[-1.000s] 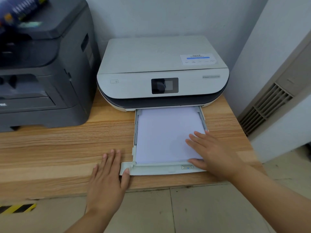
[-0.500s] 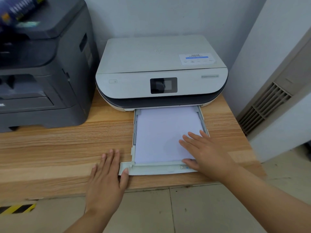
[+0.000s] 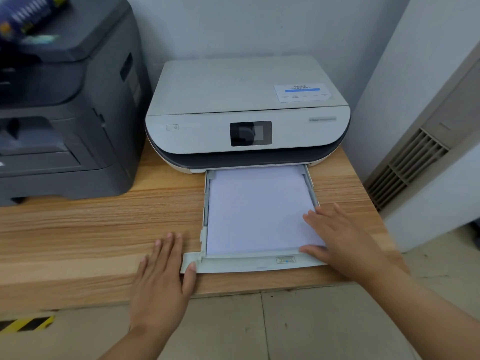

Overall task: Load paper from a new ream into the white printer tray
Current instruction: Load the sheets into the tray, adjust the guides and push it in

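Note:
The white printer (image 3: 246, 113) stands on the wooden desk (image 3: 91, 229) with its tray (image 3: 233, 265) pulled out toward me. A stack of white paper (image 3: 257, 209) lies flat inside the tray. My right hand (image 3: 337, 237) rests flat on the paper's near right corner, fingers spread, thumb along the tray's front lip. My left hand (image 3: 162, 276) lies flat on the desk beside the tray, its thumb touching the tray's front left corner. Neither hand grips anything.
A large dark grey printer (image 3: 65, 105) fills the desk's left side, with a blurred blue ream wrapper (image 3: 26, 14) on top. A wall with a vent grille (image 3: 407, 167) stands close on the right. Tiled floor lies below the desk edge.
My right hand slid a little left over the paper and then back to the right corner. The left hand stayed in place.

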The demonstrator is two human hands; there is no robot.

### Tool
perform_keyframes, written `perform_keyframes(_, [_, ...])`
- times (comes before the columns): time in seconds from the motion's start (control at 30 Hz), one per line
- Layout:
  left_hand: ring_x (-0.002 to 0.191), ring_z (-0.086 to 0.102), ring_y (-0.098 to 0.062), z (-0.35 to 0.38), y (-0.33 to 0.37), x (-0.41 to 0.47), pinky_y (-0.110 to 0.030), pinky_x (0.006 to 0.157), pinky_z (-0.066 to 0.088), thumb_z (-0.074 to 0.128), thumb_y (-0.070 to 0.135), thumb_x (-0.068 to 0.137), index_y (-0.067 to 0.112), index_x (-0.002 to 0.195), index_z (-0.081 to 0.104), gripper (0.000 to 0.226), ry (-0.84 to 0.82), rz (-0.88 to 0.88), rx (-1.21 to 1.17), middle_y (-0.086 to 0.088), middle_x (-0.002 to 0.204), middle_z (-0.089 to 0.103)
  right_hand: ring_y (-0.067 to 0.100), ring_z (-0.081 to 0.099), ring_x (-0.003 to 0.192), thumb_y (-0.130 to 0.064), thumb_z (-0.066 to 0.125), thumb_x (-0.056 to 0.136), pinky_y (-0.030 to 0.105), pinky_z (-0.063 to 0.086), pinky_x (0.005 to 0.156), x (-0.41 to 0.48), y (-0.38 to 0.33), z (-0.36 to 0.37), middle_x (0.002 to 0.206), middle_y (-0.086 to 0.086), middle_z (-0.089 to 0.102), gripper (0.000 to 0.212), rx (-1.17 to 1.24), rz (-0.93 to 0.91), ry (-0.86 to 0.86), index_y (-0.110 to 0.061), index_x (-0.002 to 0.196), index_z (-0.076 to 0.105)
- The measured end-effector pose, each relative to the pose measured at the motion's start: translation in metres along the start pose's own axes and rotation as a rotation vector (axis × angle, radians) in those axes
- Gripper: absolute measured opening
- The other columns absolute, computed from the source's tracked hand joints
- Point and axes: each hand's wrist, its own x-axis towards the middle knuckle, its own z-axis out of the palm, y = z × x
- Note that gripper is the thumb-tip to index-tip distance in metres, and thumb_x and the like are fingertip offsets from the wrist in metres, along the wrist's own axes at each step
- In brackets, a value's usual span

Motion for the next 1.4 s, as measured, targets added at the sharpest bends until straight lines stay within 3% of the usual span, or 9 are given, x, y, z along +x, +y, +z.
perform_keyframes(0.17, [0.137, -0.001, -0.003, -0.0024, 0.0015, 0.0001, -0.034, 0.116, 0.006, -0.001, 0.058, 0.08, 0.022, 0.142, 0.0, 0.072, -0.006, -0.003, -0.009, 0.013, 0.149, 0.003, 0.028, 0.068, 0.102, -0.059, 0.02, 0.093, 0.039, 0.029, 0.103, -0.0025, 0.0009, -0.0003, 0.107, 0.013, 0.071, 0.075, 0.024, -0.037, 0.043, -0.003, 0.109, 0.068])
perform_keyframes(0.33, [0.137, -0.003, -0.003, -0.0017, 0.0005, 0.0003, -0.033, 0.116, 0.004, -0.001, 0.059, 0.08, 0.023, 0.142, -0.003, 0.071, -0.017, -0.001, -0.014, 0.014, 0.148, 0.0, 0.028, 0.069, 0.098, -0.044, 0.048, 0.082, 0.042, 0.036, 0.101, -0.0033, -0.0009, 0.0025, 0.104, 0.013, 0.073, 0.053, -0.028, -0.09, 0.115, -0.002, 0.105, 0.07])
perform_keyframes(0.4, [0.138, -0.002, -0.004, -0.0019, 0.0008, 0.0008, -0.033, 0.116, 0.004, -0.002, 0.059, 0.079, 0.024, 0.141, -0.005, 0.07, -0.015, -0.002, -0.018, 0.014, 0.148, 0.0, 0.027, 0.07, 0.098, -0.04, 0.051, 0.078, 0.044, 0.04, 0.102, -0.0026, -0.0023, 0.0022, 0.104, 0.013, 0.073, 0.05, -0.034, -0.098, 0.118, -0.002, 0.105, 0.07])
perform_keyframes(0.57, [0.137, -0.003, -0.004, -0.0031, 0.0012, -0.0003, -0.033, 0.116, 0.004, -0.002, 0.059, 0.079, 0.024, 0.139, -0.008, 0.069, -0.011, 0.004, -0.025, 0.014, 0.147, -0.001, 0.025, 0.069, 0.1, -0.044, 0.035, 0.092, 0.039, 0.031, 0.103, -0.0024, -0.0033, 0.0041, 0.107, 0.013, 0.072, 0.054, -0.038, -0.136, 0.112, -0.004, 0.108, 0.069])
perform_keyframes(0.73, [0.136, -0.002, -0.003, -0.0019, 0.0006, 0.0, -0.034, 0.116, 0.005, -0.001, 0.058, 0.08, 0.025, 0.141, -0.004, 0.07, 0.0, 0.007, -0.023, 0.012, 0.15, 0.004, 0.027, 0.069, 0.1, -0.047, 0.046, 0.084, 0.041, 0.032, 0.104, 0.0025, -0.0015, 0.0054, 0.106, 0.014, 0.072, 0.055, -0.058, -0.15, 0.139, -0.002, 0.106, 0.069])
perform_keyframes(0.87, [0.141, 0.007, -0.009, -0.0009, 0.0003, -0.0002, -0.036, 0.116, 0.01, 0.003, 0.057, 0.082, 0.024, 0.143, 0.003, 0.07, 0.002, 0.01, -0.013, 0.008, 0.153, 0.014, 0.027, 0.069, 0.1, -0.051, 0.032, 0.093, 0.042, 0.033, 0.103, 0.0034, -0.0007, 0.0058, 0.106, 0.014, 0.072, 0.063, -0.045, -0.156, 0.154, -0.002, 0.106, 0.069])
perform_keyframes(1.03, [0.14, 0.004, -0.008, -0.0024, 0.0002, 0.0, -0.036, 0.116, 0.009, 0.002, 0.058, 0.081, 0.025, 0.145, 0.007, 0.073, -0.013, 0.006, -0.014, 0.009, 0.153, 0.011, 0.027, 0.068, 0.102, -0.048, 0.04, 0.09, 0.04, 0.024, 0.11, 0.0015, -0.0006, 0.0064, 0.107, 0.015, 0.071, 0.057, -0.055, -0.15, 0.139, -0.002, 0.108, 0.068])
perform_keyframes(1.2, [0.137, -0.003, -0.003, -0.003, 0.0013, -0.0003, -0.034, 0.116, 0.004, -0.001, 0.059, 0.079, 0.026, 0.139, -0.007, 0.068, -0.02, 0.003, -0.025, 0.015, 0.147, -0.001, 0.027, 0.067, 0.103, -0.04, 0.05, 0.08, 0.039, 0.02, 0.11, 0.0001, -0.0009, 0.0046, 0.108, 0.014, 0.071, 0.051, -0.05, -0.139, 0.123, -0.002, 0.109, 0.068])
perform_keyframes(1.4, [0.141, 0.003, -0.008, -0.0025, 0.0009, -0.0001, -0.034, 0.116, 0.006, -0.001, 0.058, 0.08, 0.026, 0.144, 0.001, 0.072, -0.022, 0.002, -0.016, 0.014, 0.148, 0.001, 0.027, 0.067, 0.103, -0.042, 0.05, 0.081, 0.04, 0.02, 0.11, 0.0028, -0.0038, 0.0044, 0.109, 0.014, 0.071, 0.051, -0.053, -0.156, 0.124, -0.002, 0.109, 0.068])
